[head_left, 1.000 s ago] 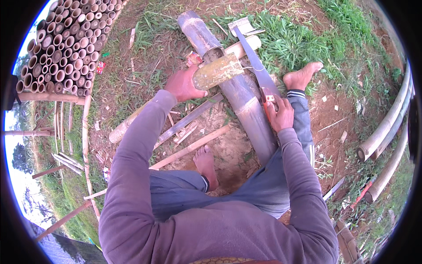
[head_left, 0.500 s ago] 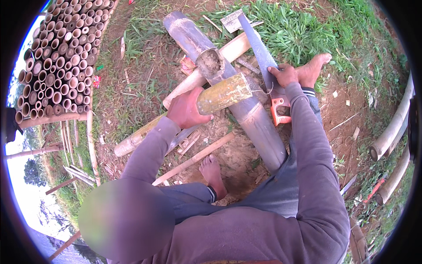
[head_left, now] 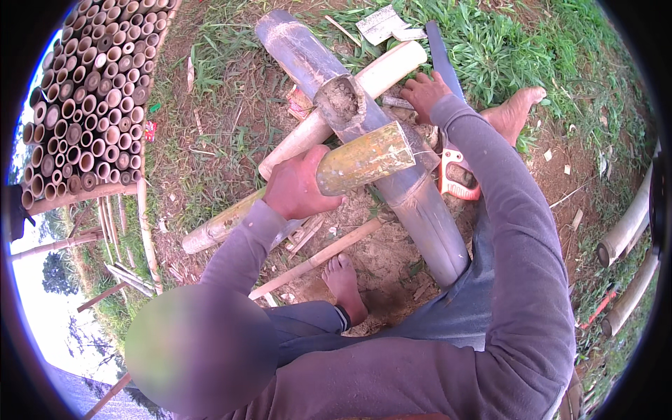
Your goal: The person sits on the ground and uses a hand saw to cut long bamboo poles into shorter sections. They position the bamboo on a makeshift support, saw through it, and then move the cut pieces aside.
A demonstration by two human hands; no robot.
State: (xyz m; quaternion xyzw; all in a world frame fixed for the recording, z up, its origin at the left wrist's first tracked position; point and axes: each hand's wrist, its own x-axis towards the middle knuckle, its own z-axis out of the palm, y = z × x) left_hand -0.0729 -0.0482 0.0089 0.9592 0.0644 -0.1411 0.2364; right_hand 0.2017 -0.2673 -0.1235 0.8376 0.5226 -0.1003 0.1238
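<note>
My left hand (head_left: 301,183) is wrapped round a short yellow-green bamboo piece (head_left: 367,159), which lies slantwise over a thick grey bamboo pole (head_left: 427,224). That pole has a notch cut into its upper side. Farther right, my right hand (head_left: 424,96) is low, fingers stretched and apart, by a small grey stick (head_left: 397,103); whether they touch cannot be seen. A handsaw with an orange handle (head_left: 459,180) rests beside my right foot, its blade partly hidden under my right forearm.
A pale bamboo length (head_left: 392,68) crosses beneath the thick pole. Another thin bamboo strip (head_left: 318,257) lies near my left foot. Cut bamboo tubes (head_left: 91,98) are stacked at the far left. Bamboo poles (head_left: 626,227) lie at the right, and grass grows beyond.
My right hand has let go of the saw and moved left, opening its fingers. The saw now lies down. My left hand still holds the bamboo piece, shifted slightly.
</note>
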